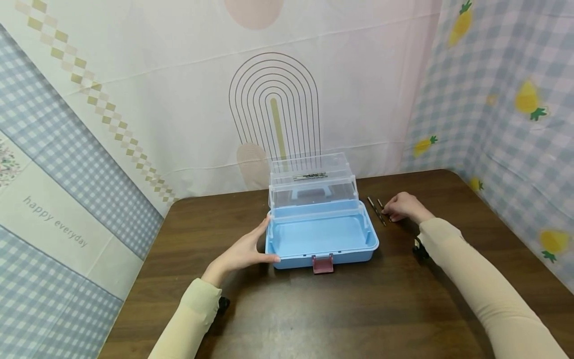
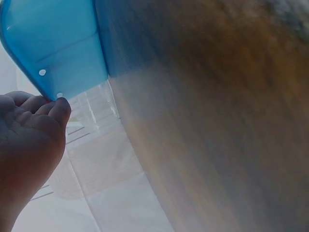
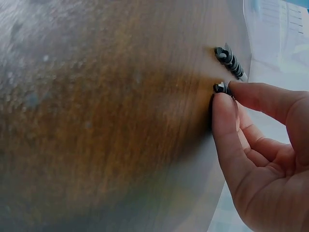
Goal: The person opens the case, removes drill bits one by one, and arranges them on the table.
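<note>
A blue toolbox point(image 1: 345, 257) with its clear lid and trays raised stands on the table. My left hand point(image 1: 244, 249) holds its left side, thumb along the front rim and fingers up the left wall. In the left wrist view, fingertips point(image 2: 60, 111) meet the blue wall. To the right of the box, my right hand point(image 1: 405, 206) pinches a drill bit point(image 3: 221, 88) between thumb and forefinger, most of it hidden by the fingers. A second, fluted drill bit point(image 1: 376, 211) lies beside it, nearer the box.
Several drill bits point(image 1: 310, 175) lie in an upper clear tray point(image 1: 280, 180). The box's blue bottom point(image 1: 320, 234) is bare, and a pink latch point(image 1: 323, 264) hangs at its front. Printed cloth point(image 1: 367, 89) hangs behind the brown table point(image 1: 358, 314).
</note>
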Demonstrator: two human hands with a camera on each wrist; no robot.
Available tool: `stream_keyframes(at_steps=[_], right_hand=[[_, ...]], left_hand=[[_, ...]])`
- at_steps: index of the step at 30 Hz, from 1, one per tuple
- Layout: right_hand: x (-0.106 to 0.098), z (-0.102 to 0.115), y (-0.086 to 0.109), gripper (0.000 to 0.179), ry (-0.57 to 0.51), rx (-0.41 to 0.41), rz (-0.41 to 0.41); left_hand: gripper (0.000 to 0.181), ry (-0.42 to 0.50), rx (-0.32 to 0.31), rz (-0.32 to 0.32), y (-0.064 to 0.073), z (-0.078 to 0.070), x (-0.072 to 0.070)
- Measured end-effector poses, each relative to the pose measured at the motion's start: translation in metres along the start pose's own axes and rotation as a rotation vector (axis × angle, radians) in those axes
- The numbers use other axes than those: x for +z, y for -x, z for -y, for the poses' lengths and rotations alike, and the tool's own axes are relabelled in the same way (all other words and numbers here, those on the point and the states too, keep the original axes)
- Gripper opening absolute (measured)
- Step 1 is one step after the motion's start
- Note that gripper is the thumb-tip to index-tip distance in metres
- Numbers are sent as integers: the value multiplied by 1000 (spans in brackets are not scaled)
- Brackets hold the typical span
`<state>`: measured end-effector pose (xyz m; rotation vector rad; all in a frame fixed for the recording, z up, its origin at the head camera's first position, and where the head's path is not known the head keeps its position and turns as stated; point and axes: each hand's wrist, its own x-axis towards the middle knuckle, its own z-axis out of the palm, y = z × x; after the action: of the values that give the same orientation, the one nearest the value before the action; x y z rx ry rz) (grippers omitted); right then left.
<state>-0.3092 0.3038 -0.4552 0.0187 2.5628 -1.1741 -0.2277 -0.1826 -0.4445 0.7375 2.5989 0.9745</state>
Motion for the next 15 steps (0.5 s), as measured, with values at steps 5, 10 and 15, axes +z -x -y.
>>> stream_keyframes(at_steps=[5, 10, 15], right_hand=[[0, -2, -1, 25, -7, 5, -3], [0, -3, 0, 25, -8, 5, -9], [-2, -3, 1, 25, -5, 1, -10]], left_hand=[[120, -3, 2, 0, 0, -1, 0], [120, 0, 0, 4, 1, -2, 0], [119, -2, 5, 1, 1, -1, 1]])
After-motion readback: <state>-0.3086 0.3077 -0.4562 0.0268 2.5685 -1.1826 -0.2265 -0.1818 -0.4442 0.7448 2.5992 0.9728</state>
